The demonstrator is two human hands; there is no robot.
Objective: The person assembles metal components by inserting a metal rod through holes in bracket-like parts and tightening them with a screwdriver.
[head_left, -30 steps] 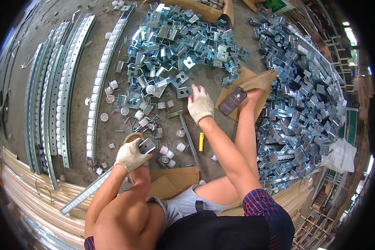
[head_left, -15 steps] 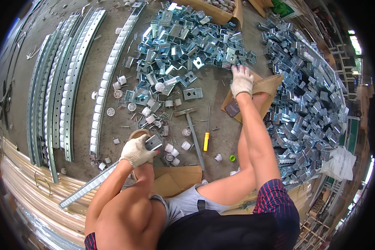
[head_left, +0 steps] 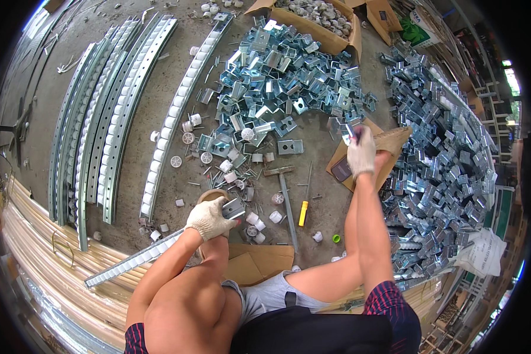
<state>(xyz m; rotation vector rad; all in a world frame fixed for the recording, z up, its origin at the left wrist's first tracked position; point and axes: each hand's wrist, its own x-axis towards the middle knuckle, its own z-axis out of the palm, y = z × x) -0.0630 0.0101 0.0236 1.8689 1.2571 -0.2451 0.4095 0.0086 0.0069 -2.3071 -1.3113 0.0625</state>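
Observation:
My left hand [head_left: 211, 218], in a whitish knit glove, is closed around the upper end of a metal roller track [head_left: 138, 258] slanting across my leg. Past its fingers sticks out a shiny metal end piece [head_left: 235, 209]; the glove hides how it meets the track. My gloved right hand [head_left: 361, 152] is raised over a piece of cardboard, fingers curled around a small silvery metal bracket [head_left: 348, 134]. Beyond it lies a big heap of bent metal brackets [head_left: 289, 71]. White rollers [head_left: 230, 177] and thin metal pins are scattered between my hands.
A hammer [head_left: 288, 203] and a yellow-handled screwdriver [head_left: 302, 213] lie on the floor. Finished-looking roller tracks [head_left: 115, 118] stretch along the left. Another bracket heap [head_left: 436, 171] fills the right. A phone [head_left: 340, 170] rests on the cardboard [head_left: 331, 158]. A cardboard box [head_left: 312, 29] of rollers stands at the back.
My right hand has drawn back from the heap's edge and now has a bracket in its fingers. My left hand keeps its hold on the track. The whole view has shifted slightly.

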